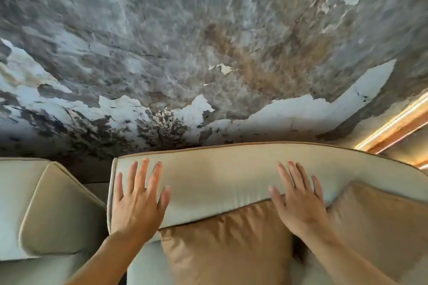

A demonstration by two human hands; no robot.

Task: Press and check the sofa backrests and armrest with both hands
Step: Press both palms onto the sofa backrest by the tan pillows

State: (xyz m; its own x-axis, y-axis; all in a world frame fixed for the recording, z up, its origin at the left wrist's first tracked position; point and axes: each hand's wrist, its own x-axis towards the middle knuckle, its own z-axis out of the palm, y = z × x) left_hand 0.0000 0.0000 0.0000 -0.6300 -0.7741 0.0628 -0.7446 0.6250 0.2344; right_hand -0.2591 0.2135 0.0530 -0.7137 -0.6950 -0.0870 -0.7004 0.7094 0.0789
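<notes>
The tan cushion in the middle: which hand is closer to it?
The right hand. Its palm overlaps the tan cushion's upper right corner. The left hand lies flat on the cream backrest, apart from the cushion's upper left corner.

Both hands lay flat on the cream backrest (220, 180), fingers spread: left hand (139, 203) at 9 o'clock, right hand (298, 201) at 3 o'clock. A tan cushion (227, 245) leaned against the backrest at 6 o'clock.
</notes>
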